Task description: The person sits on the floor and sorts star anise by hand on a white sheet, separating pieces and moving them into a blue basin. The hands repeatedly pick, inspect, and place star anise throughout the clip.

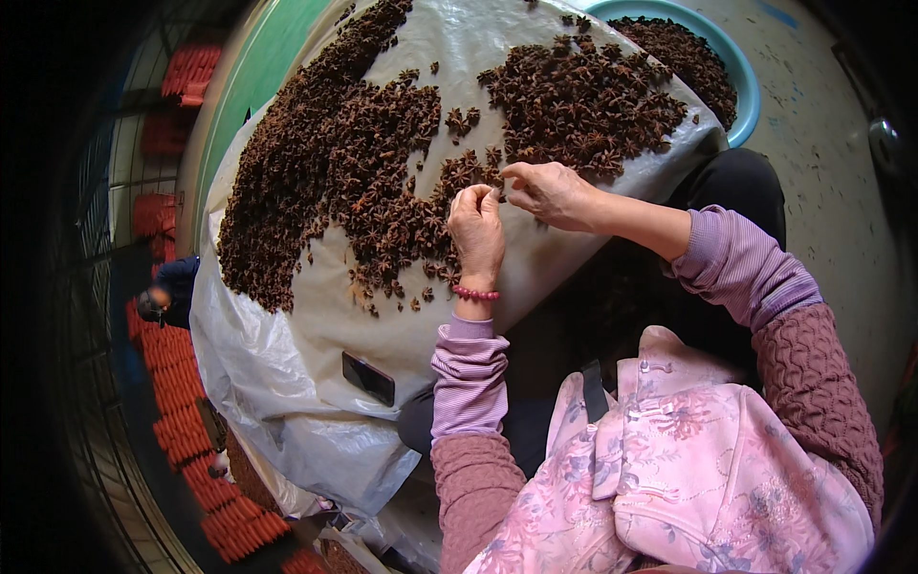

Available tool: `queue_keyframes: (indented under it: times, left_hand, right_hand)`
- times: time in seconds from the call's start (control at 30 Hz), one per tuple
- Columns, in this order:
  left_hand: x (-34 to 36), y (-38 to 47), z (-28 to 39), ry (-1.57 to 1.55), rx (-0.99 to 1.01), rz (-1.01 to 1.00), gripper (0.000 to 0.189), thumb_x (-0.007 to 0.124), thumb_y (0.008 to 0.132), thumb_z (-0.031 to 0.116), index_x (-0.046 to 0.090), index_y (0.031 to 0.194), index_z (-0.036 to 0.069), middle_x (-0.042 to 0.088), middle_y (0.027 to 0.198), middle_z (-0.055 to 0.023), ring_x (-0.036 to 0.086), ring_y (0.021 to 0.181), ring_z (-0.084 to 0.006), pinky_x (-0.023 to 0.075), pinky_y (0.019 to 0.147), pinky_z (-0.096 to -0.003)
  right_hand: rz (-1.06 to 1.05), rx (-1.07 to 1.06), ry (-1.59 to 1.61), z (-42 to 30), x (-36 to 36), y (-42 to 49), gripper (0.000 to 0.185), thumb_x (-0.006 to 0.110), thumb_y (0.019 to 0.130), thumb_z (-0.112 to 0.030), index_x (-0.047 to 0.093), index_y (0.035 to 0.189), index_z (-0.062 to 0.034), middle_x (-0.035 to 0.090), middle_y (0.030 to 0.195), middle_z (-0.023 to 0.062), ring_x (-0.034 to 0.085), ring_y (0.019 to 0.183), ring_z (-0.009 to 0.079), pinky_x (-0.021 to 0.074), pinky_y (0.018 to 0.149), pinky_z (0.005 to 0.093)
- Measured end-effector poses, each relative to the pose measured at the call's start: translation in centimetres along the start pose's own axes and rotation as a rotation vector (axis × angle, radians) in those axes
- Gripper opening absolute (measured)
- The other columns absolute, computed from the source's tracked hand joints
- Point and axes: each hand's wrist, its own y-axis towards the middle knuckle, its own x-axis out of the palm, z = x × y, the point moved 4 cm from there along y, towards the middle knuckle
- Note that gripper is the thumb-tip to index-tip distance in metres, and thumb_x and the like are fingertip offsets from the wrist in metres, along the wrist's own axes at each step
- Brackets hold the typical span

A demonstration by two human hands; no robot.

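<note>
A broad heap of dried star anise (315, 158) spreads over a pale plastic sheet (294, 351) in front of me, on the left. A second pile of star anise (581, 107) lies to the right, beyond my hands. My left hand (477, 229), with a beaded bracelet on its wrist, has thumb and forefinger brought together at the near edge of the middle strip of pods. My right hand (552, 194) is just to its right, fingers bent, below the right pile. The fingertips almost meet over some pods. Whether either hand grips one is too small to tell.
A dark phone (368, 378) lies on the sheet, nearer me. A blue basin (749, 93) full of star anise stands on the floor at the far right. At left are stacked red mesh sacks (172, 373) and a person (172, 290) in dark clothing.
</note>
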Motion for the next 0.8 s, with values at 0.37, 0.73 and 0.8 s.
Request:
queue_keyframes:
  times: [0.37,0.73,0.8]
  left_hand:
    - [-1.1,-6.0,7.0,0.11,0.447,0.175,0.008,0.063,0.085,0.007,0.058,0.086,0.001,0.056,0.1,-0.011,0.052,0.098,-0.0275,0.0431,0.087,-0.0371]
    - [-1.4,0.4,-0.5,0.481,0.003,-0.011,0.049,0.054,0.091,0.019,0.041,0.131,-0.006,0.042,0.139,-0.0213,0.036,0.129,-0.0366,0.0314,0.107,-0.0453]
    - [0.6,1.8,-0.8,0.6,-0.09,-0.093,0.053,0.052,0.092,0.026,0.039,0.136,0.0,0.037,0.144,-0.0179,0.032,0.133,-0.0394,0.0273,0.107,-0.0533]
  right_hand:
    - [-0.362,0.509,1.018,1.7,3.1,-0.4,0.025,0.057,0.095,-0.021,0.063,0.107,0.0004,0.062,0.083,0.0006,0.058,0.071,0.0076,0.0509,0.069,0.0231]
    - [0.065,-0.225,-0.385,0.6,1.1,-0.2,0.011,0.054,0.081,-0.009,0.058,0.09,-0.0035,0.059,0.096,0.0149,0.058,0.095,0.0333,0.0491,0.081,0.0425]
    - [0.044,-0.236,-0.442,0.5,1.2,-0.2,0.013,0.055,0.081,-0.01,0.059,0.091,-0.0039,0.059,0.097,0.0145,0.058,0.095,0.0323,0.0493,0.082,0.0415]
